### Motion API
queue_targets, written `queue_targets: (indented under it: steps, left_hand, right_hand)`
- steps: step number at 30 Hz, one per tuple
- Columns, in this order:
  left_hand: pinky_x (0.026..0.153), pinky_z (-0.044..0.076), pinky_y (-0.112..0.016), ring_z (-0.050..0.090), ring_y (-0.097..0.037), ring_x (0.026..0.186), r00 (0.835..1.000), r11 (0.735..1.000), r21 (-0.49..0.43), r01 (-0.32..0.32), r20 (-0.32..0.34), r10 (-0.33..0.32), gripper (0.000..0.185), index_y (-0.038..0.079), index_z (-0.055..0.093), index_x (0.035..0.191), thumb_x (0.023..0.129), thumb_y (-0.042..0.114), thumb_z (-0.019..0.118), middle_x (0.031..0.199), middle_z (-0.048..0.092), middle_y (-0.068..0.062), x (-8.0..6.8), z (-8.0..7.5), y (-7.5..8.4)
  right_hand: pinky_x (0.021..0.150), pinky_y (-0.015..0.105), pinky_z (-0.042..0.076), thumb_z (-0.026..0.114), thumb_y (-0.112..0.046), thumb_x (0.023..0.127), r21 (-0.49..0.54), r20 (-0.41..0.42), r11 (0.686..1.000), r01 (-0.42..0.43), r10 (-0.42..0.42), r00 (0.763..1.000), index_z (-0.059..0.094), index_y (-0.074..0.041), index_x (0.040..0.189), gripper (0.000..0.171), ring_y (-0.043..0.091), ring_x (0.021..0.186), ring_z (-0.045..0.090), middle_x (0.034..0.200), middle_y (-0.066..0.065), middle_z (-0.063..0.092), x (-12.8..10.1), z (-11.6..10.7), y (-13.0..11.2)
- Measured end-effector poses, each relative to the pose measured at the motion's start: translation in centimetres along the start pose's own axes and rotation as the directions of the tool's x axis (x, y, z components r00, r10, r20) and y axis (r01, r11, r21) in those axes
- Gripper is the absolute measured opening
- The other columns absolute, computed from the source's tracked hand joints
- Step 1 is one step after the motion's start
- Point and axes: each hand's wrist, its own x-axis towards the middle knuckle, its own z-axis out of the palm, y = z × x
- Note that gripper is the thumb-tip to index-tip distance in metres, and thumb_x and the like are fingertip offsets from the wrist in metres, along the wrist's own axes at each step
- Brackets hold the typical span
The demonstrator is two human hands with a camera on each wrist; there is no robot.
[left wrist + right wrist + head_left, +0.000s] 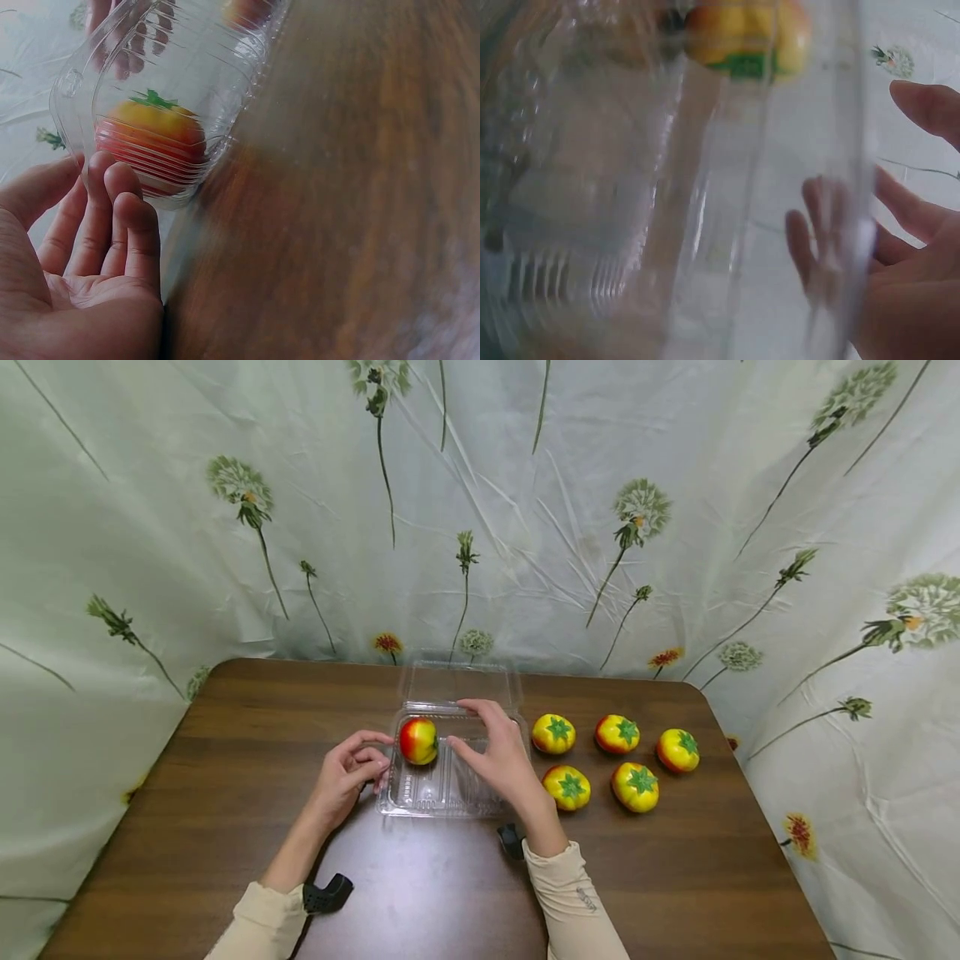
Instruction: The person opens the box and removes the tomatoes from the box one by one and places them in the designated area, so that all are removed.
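A clear plastic clamshell box (442, 808) lies on the table with its lid (461, 681) raised at the back. One glossy red-and-yellow artificial fruit (417, 742) with a green leafy top sits in the box's back left part. It shows through the ribbed wall in the left wrist view. My left hand (351, 777) pinches the box's left rim between thumb and fingers. Over the box's right part is my right hand (497, 752), its thumb and fingers spread apart with nothing between them. In the right wrist view the box blurs and partly covers that hand.
Several more such fruits stand in two rows to the right of the box, among them a front left one (567, 788) close to my right wrist and a far right one (678, 751). A curtain (525, 568) with dandelion prints hangs behind the brown wooden table (285, 727).
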Motion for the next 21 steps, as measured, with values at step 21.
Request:
queue_targets:
  steps: [21]
  left_hand:
    - [0.051, 0.051, -0.025, 0.058, -0.018, 0.058, 0.999, 0.999, -0.004, 0.044, -0.019, -0.044, 0.03, -0.011, 0.049, 0.123, 0.093, -0.012, 0.055, 0.079, 0.068, -0.009, 0.2, 0.1, 0.3]
  right_hand:
    - [0.106, 0.044, 0.044, 0.074, -0.031, 0.088, -0.043, 0.134, 0.996, -0.074, 0.079, 0.988, 0.051, -0.014, 0.139, 0.058, 0.026, 0.125, 0.054, 0.135, 0.008, 0.056, 0.7, 3.5, -0.2]
